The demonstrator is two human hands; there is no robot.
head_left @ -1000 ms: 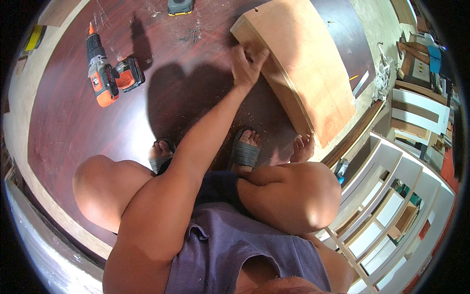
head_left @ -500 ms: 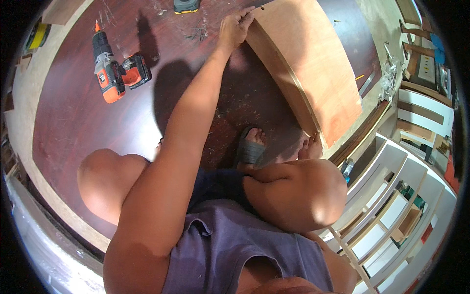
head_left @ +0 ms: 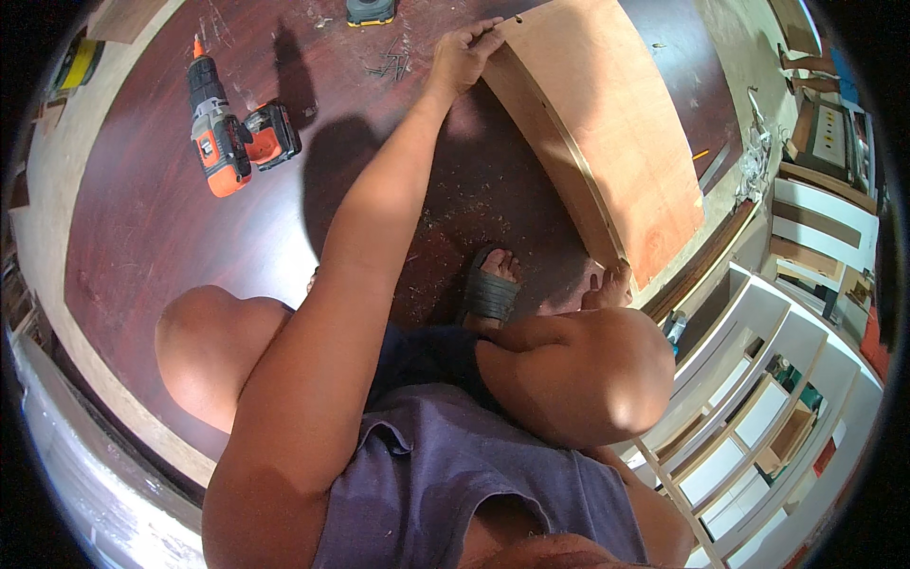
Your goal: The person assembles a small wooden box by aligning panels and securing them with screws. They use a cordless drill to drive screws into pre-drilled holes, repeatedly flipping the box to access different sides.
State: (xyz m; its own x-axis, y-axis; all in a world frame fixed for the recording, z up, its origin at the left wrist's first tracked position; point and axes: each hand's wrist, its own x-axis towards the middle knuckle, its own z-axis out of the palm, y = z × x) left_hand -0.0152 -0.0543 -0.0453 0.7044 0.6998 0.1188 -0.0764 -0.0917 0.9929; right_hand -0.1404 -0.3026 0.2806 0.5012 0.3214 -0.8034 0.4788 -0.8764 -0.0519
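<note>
A light plywood panel (head_left: 616, 123) lies at the upper right, with a narrow board (head_left: 550, 152) meeting it along its left edge to form a corner. My left hand (head_left: 464, 59) grips the far left end of this joined edge, fingers over the top. At the near end, my right hand (head_left: 609, 286) holds the corner with its fingertips; my knee hides its wrist and forearm. An orange and black cordless drill (head_left: 226, 142) lies to the left of my left arm. Several loose screws (head_left: 389, 64) lie on the dark reddish board just left of my left hand.
A black and yellow tool (head_left: 370, 11) is cut off at the top. A pencil (head_left: 700, 154) lies right of the panel. My sandalled foot (head_left: 491, 284) rests on the dark reddish board (head_left: 142, 237). White shelving frames (head_left: 749, 379) stand at the right. A person's legs (head_left: 810, 71) show at the far right.
The whole view has shifted very slightly. Both hands keep their holds at the same ends of the plywood edge.
</note>
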